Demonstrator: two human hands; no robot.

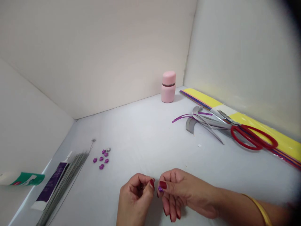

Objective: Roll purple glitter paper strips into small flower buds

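Between the thumb and index finger of my right hand point(181, 191) is a small purple paper star point(160, 189). Just left of it, my left hand point(137, 197) is closed in a pinch, thumb against index finger; whatever lies between those fingertips, if anything, is too small to make out. The two hands are close together, low in the view. Farther left on the white table, several purple paper stars point(101, 158) lie in a loose group, with a silver star point(108, 149) at their upper edge.
Thin wires point(68, 185) lie at the left beside a purple-and-white glue tube point(53, 185); another green-and-white tube point(30, 179) is at the edge. A pink bottle point(168, 91) stands at the back. Grey and purple paper strips point(190, 125), red-handled scissors point(254, 136) and a yellow paper pack point(258, 121) lie right.
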